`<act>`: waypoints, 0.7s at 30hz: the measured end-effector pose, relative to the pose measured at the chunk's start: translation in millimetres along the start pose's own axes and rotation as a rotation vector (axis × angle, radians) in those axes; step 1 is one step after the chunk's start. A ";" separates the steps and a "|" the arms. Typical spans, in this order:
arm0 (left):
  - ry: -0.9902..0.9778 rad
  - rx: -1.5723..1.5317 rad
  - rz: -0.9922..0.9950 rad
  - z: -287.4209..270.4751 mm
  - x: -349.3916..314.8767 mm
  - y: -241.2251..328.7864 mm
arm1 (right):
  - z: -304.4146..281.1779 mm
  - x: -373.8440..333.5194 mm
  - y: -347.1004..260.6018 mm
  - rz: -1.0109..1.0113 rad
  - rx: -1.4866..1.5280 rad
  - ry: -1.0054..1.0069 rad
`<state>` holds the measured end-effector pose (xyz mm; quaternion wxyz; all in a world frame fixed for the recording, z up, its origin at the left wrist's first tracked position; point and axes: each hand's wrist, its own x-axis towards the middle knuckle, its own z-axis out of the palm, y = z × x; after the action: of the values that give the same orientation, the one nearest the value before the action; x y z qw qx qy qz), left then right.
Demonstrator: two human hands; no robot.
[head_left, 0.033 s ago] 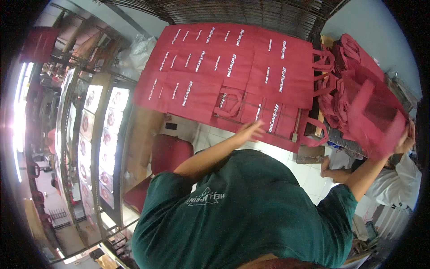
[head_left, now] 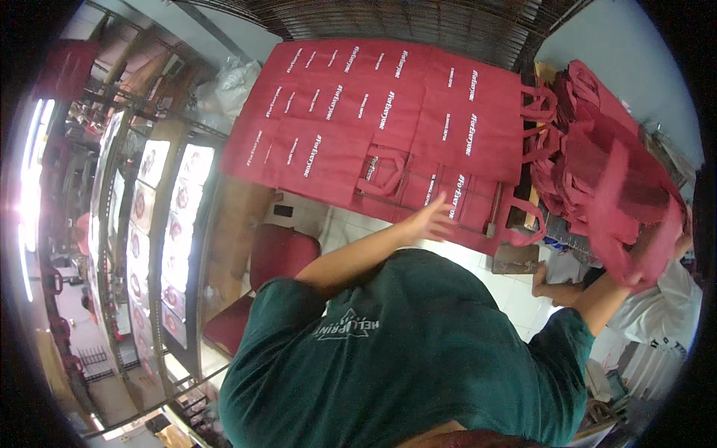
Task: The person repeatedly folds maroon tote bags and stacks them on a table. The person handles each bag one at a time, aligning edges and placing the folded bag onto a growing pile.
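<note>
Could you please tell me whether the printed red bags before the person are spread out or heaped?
Spread out: the printed red bags lie flat in rows, their white lettering facing up.

Table (head_left: 580,237) | flat red printed bags (head_left: 423,112), in rows | right: heaped red bags (head_left: 576,138)

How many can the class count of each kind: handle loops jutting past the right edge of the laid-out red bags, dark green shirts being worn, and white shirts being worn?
Jutting handle loops: 3
Dark green shirt: 1
White shirt: 1
Total: 5
</note>
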<state>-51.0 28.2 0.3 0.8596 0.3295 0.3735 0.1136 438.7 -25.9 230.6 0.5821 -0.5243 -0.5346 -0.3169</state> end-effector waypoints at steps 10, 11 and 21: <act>-0.455 -0.556 0.220 64.5 -15.1 109.9 | 33.0 -75.2 -189.8 0.446 0.407 -0.182; -0.401 -0.561 0.248 56.5 -14.7 110.1 | 35.1 -87.5 -204.5 0.533 0.535 -0.315; -0.047 -0.491 0.503 -31.7 -88.8 113.7 | 29.9 -244.8 -301.9 1.528 1.632 -0.584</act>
<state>-129.7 90.4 108.7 0.8665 0.1972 0.2224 0.4009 93.7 -119.7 75.3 0.6419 -0.2324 -0.2378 0.6909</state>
